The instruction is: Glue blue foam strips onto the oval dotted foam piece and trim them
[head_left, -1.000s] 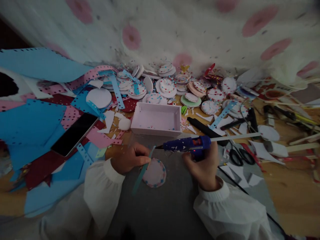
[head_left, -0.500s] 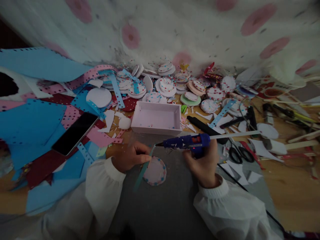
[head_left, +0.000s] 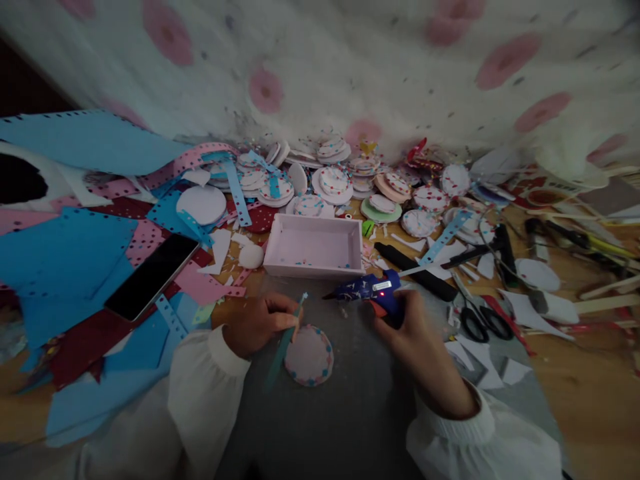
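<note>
Pinched between the fingers of my left hand (head_left: 265,325) is a narrow teal strip (head_left: 279,360), tilted with its tip pointing up and away. A tiny pale piece, too small to name, sits at that tip. My right hand (head_left: 415,333) grips a blue glue gun (head_left: 364,288) with its red light lit. The gun's nozzle points left, a short gap from the strip's tip, and a white glue stick (head_left: 415,269) sticks out behind. Just below my left fingers, a white disc (head_left: 309,360) edged with pink and blue bits lies on the grey mat (head_left: 320,433).
Beyond my hands stands a shallow white box (head_left: 314,268) with a few small bits inside. Decorated discs (head_left: 335,183) are heaped behind it. To the left lie a phone (head_left: 153,277) and coloured foam sheets (head_left: 65,260); to the right, scissors (head_left: 483,320) and white scraps.
My right hand has drawn the glue gun away from the strip's tip, and the gun is turned at a different angle. My left hand keeps its hold on the strip. The view has shifted slightly.
</note>
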